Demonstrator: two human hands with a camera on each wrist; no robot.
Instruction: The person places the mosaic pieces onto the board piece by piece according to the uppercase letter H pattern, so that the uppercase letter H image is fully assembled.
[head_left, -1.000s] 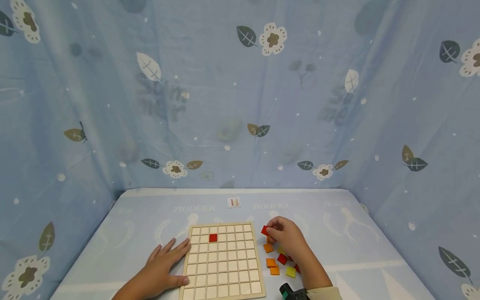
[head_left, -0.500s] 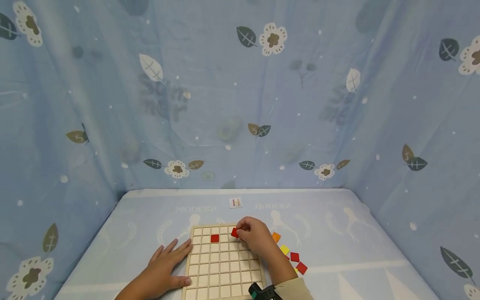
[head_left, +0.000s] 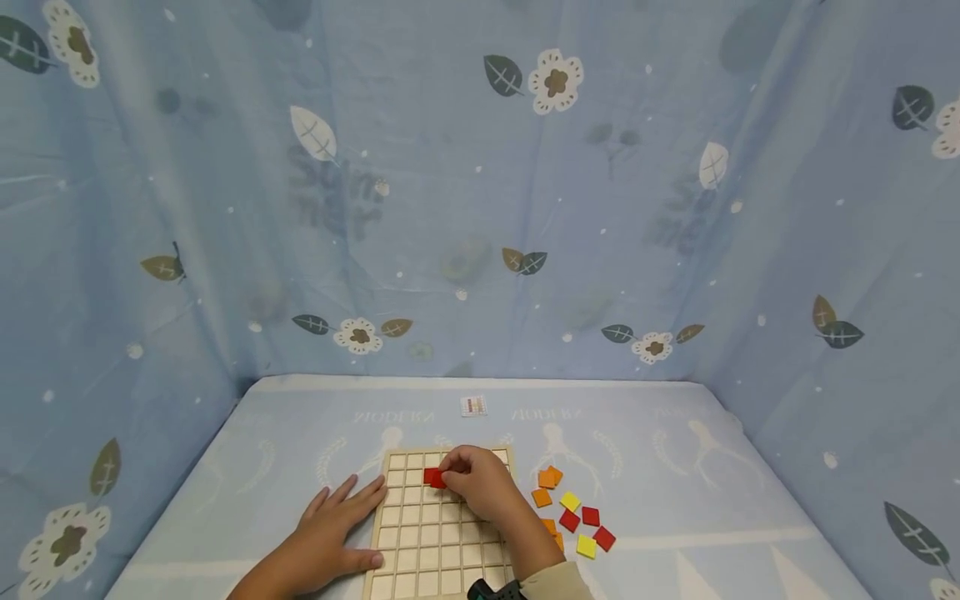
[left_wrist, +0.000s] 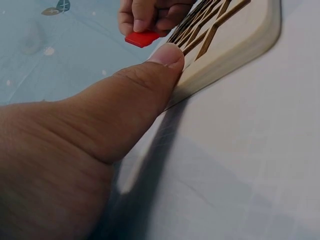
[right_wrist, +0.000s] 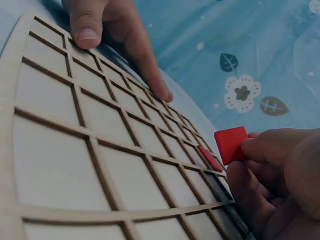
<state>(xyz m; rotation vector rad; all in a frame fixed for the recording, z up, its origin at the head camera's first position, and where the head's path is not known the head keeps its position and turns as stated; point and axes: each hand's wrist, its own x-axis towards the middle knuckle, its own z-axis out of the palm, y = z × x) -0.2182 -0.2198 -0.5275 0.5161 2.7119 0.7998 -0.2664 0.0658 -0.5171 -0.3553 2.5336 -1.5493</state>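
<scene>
A wooden grid board point(head_left: 427, 536) with square cells lies on the table. My left hand point(head_left: 330, 533) rests at its left edge, fingers spread and the thumb point(left_wrist: 145, 80) touching the rim. My right hand point(head_left: 480, 487) pinches a red square tile point(right_wrist: 231, 144) between thumb and fingers, close over the board's upper rows. Another red tile point(right_wrist: 210, 158) sits in a cell of the second row, just left of the held one in the head view. The right hand and forearm hide the board's upper right cells.
Loose orange tiles point(head_left: 542, 497), red tiles point(head_left: 603, 538) and yellow tiles point(head_left: 586, 547) lie scattered right of the board. A small printed card point(head_left: 473, 406) lies behind it. Blue patterned curtains point(head_left: 480, 208) surround the table on the back and sides.
My right hand has carried the red tile left from the loose tiles, across the board's right side, to beside the red tile in the grid. My left hand has stayed at the board's edge.
</scene>
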